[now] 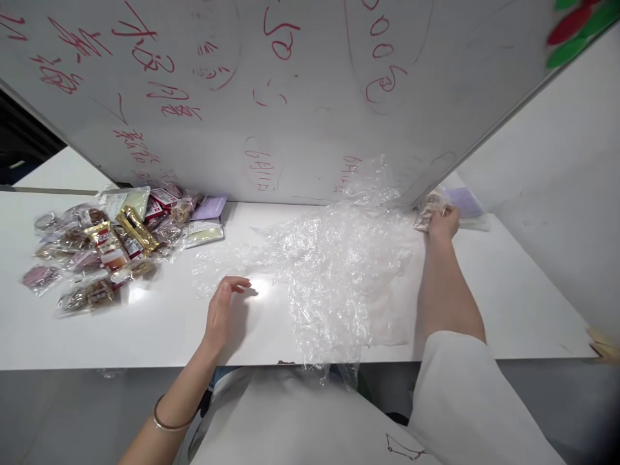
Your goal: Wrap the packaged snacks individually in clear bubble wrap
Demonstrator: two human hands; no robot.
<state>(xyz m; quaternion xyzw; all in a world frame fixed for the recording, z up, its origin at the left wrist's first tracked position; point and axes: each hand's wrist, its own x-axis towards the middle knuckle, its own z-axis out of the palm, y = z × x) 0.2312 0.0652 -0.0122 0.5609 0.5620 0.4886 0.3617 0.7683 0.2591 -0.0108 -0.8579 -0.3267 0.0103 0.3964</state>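
Clear crumpled plastic wrap [339, 271] spreads over the middle of the white table, its lower end hanging past the front edge. To its left, my left hand [227, 303] is held low over the table, empty, with fingers loosely bent and apart. At the far right, by the whiteboard's lower corner, my right hand [444, 223] has its fingers closed on a small clear packet [427, 212] with brownish contents. Beside that hand lies a purple packet [464, 202]. A pile of wrapped snacks [99, 242] covers the table's left part.
A whiteboard [300, 116] with red writing stands along the back of the table [159, 336]. A purple card [210, 208] and a pale green packet [204, 232] lie at the pile's right side. A wall rises at the right.
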